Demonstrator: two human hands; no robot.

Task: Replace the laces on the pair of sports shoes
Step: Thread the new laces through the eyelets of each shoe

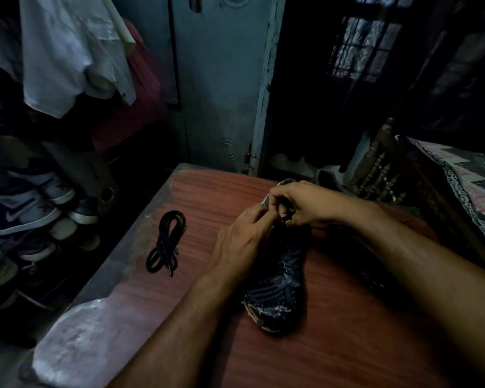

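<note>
Hands both up at the dark shoe's [276,287] collar, left hand [240,242] gripped the shoe, right hand [305,204] pinched a lace tip, spare black lace [165,243] coiled on the surface [347,345] left of the left hand.

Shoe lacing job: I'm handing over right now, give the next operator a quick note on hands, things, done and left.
Left hand: on the dark shoe, fingers curled at the lace area near its top.
Right hand: pinches a black lace end over the same spot.
Shoe lies on the table, toe toward the person.
Spare black lace lies coiled on the table, left of the shoe, untouched.
Done: cannot tell how far lacing has got; hands cover it.
Left: finish this shoe; the spare lace is unused. A second shoe is not clearly visible.
</note>
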